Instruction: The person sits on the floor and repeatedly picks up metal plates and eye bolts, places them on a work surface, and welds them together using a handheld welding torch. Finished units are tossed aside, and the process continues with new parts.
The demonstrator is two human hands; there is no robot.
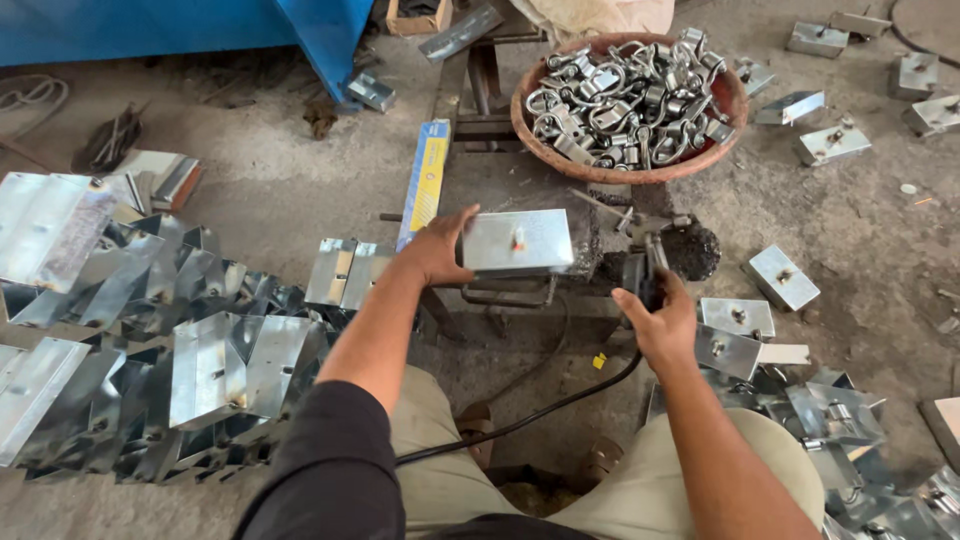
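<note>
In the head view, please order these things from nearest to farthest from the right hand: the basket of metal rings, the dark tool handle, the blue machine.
1. The dark tool handle: gripped in the right hand.
2. The basket of metal rings: ahead of the hand, on the work stand.
3. The blue machine: far off at the upper left.

So the dusty concrete floor (300, 190) is carrying pretty much everything here. A big heap of shiny bent metal plates (150, 330) is sprawling at nine o'clock, and finished brackets with bolts (780, 277) are lying scattered from one to five o'clock. A dark, grimy low metal work stand (520, 185) is sitting dead centre, with a reddish basin of U-shaped shackles (628, 100) resting at twelve.
</note>
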